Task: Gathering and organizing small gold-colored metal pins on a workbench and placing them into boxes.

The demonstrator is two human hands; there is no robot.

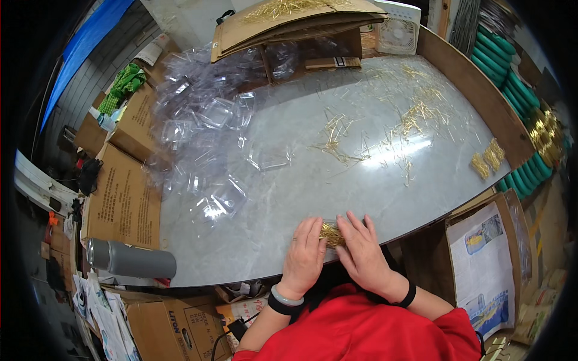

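Observation:
At the table's near edge, a small bundle of thin gold wire pieces (331,234) is gripped between my two hands. My left hand (304,251) presses its left side, fingers close together and pointing away from me. From the right, my right hand (363,251) bears against it with the fingers a little apart. Parts of the bundle are hidden by my fingers. Farther off lie loose gold wire pieces (421,114), scattered over the grey tabletop (289,198). Two neat gold wire bundles (487,159) rest by the right edge.
Clear plastic boxes (217,114) are heaped at the left. A grey bottle (131,259) lies on its side at the near left corner. Cardboard sheets (295,27) and a white fan (398,30) stand at the back. A brown board (475,90) borders the right side.

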